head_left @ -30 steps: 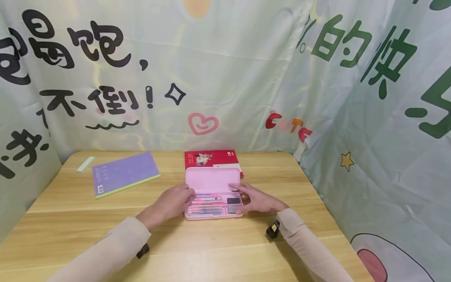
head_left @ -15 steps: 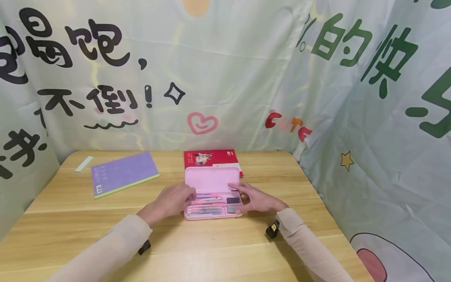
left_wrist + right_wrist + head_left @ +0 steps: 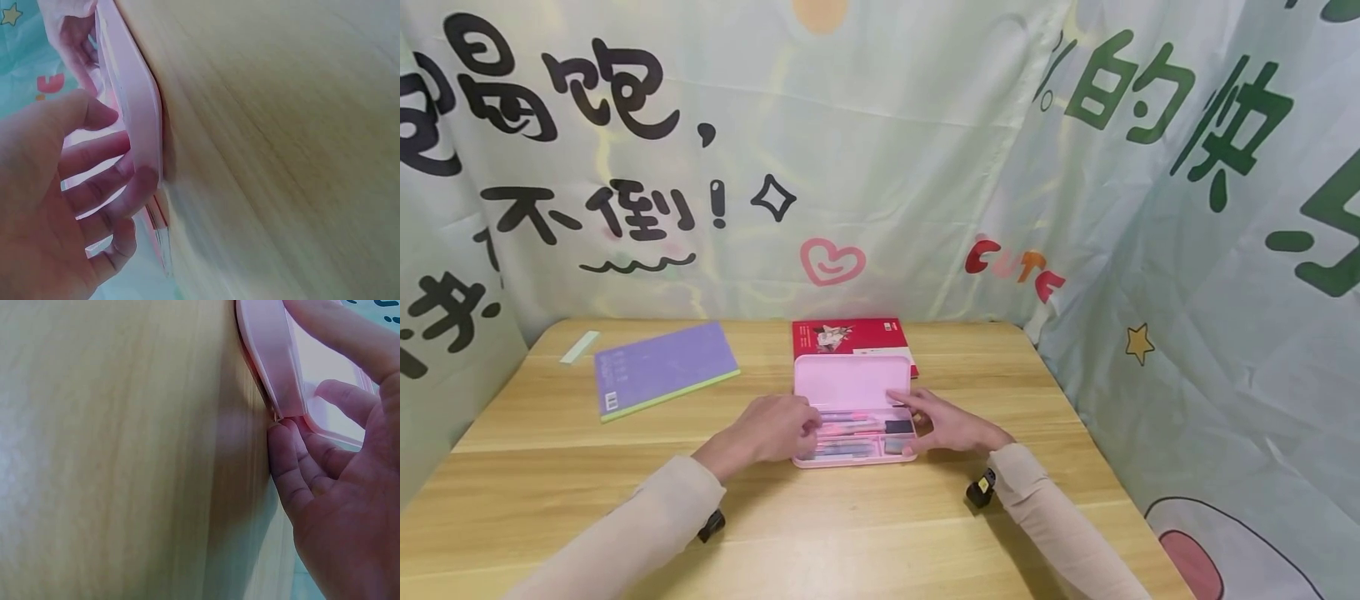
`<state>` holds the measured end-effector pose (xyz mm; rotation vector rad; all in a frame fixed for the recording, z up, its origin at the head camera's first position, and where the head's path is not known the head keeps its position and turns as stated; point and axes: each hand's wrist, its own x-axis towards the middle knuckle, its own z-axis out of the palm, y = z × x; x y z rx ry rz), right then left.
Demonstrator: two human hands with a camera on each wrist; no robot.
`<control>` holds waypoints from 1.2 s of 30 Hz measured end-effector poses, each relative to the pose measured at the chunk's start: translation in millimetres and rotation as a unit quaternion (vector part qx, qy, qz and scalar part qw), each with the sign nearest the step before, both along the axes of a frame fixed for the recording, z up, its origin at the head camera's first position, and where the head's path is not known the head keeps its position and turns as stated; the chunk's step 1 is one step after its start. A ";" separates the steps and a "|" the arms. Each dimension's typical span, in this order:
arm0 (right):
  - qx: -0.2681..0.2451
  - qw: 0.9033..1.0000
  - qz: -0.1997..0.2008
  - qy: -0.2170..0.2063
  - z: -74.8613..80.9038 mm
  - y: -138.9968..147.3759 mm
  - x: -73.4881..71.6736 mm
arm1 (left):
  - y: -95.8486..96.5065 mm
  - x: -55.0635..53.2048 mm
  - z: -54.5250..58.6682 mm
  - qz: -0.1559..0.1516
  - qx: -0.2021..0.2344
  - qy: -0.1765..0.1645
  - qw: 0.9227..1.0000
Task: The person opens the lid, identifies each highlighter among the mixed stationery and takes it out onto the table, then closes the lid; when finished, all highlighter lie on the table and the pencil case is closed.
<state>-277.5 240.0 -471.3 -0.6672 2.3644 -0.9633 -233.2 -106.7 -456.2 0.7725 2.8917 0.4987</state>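
Observation:
A pink pencil case lies open on the table, its lid raised at the back. Inside are several pens and a dark block at the right. My left hand curls over the case's left end. In the left wrist view its fingers bend around the end wall, with the thumb at the rim; part of the fingers is hidden. My right hand holds the right end, index finger against the lid and thumb near the front corner. In the right wrist view, other fingers press at the case's end.
Behind the lid lies a red book, partly covered by it. A purple notebook rests at the back left, with a pale strip beyond it. Printed cloth hangs around the table's back and sides.
My left hand has shifted slightly right and forward over the case's interior. A pen inside has slid right, up to the dark block. The right hand has stayed put.

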 end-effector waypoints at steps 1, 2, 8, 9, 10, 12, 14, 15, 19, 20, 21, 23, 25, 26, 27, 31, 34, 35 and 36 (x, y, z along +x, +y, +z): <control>-0.001 1.000 0.000 -0.001 0.0 0.2 0.0 | -0.3 0.2 -0.7 -0.005 0.000 0.007 1.000; -0.002 1.000 -0.001 -0.002 -0.1 0.3 0.0 | -0.5 0.2 -2.0 -0.010 -0.002 0.014 1.000; 0.000 1.000 -0.002 -0.003 -1.0 1.1 -0.6 | -2.2 -0.2 -9.4 -0.027 0.007 0.040 0.999; 0.000 1.000 -0.001 -0.003 -1.1 1.2 -0.8 | -2.4 -0.6 -10.5 -0.030 0.009 0.046 0.998; 0.001 1.000 -0.001 -0.002 -1.3 1.3 -1.0 | -2.6 -1.2 -11.8 -0.033 0.011 0.054 0.998; 0.000 1.000 0.000 -0.002 -1.4 1.2 -1.3 | -2.9 -2.4 -13.6 -0.036 0.012 0.066 0.997; 0.000 1.000 -0.001 -0.002 -1.5 1.1 -1.5 | -3.0 -3.8 -15.6 -0.039 0.012 0.076 0.996; 0.000 1.000 -0.001 -0.002 -1.4 0.9 -1.6 | -2.7 -4.2 -16.2 -0.038 0.012 0.078 0.996; 0.001 1.000 -0.001 -0.002 -1.1 0.5 -1.5 | -1.7 -4.1 -13.9 -0.020 0.028 0.039 0.999; 0.001 1.000 -0.001 -0.003 -1.0 0.3 -1.4 | -1.5 -4.0 -12.7 -0.013 0.034 0.023 0.999; 0.001 1.000 -0.001 -0.003 -0.9 0.1 -1.4 | -1.3 -3.8 -11.4 -0.006 0.041 0.006 0.999; 0.001 1.000 -0.001 -0.004 -0.3 0.2 -1.2 | -1.2 -3.3 -8.7 0.003 0.055 -0.019 0.998; 0.002 1.000 -0.001 -0.005 0.0 0.2 -1.0 | -1.2 -3.1 -7.9 0.005 0.058 -0.025 0.998; 0.002 1.000 -0.001 -0.005 -0.1 0.3 -1.0 | -1.1 -3.0 -7.9 0.004 0.058 -0.020 0.998; 0.002 1.000 -0.002 -0.005 -0.1 0.3 -1.0 | -1.1 -2.8 -8.3 0.002 0.054 -0.011 0.998; 0.002 1.000 -0.003 -0.004 -0.1 0.6 -0.8 | 1.0 -1.8 -11.1 -0.022 0.019 0.051 0.998; 0.001 1.000 -0.002 -0.005 -0.1 0.4 -0.5 | 3.4 -0.8 -12.3 -0.043 -0.002 0.102 0.994; 0.000 1.000 -0.001 -0.005 0.0 0.6 -0.3 | 4.2 -0.5 -12.6 -0.047 -0.008 0.112 0.993; 0.000 1.000 -0.001 -0.004 0.0 0.9 -0.4 | 4.8 -0.4 -12.8 -0.047 -0.006 0.119 0.992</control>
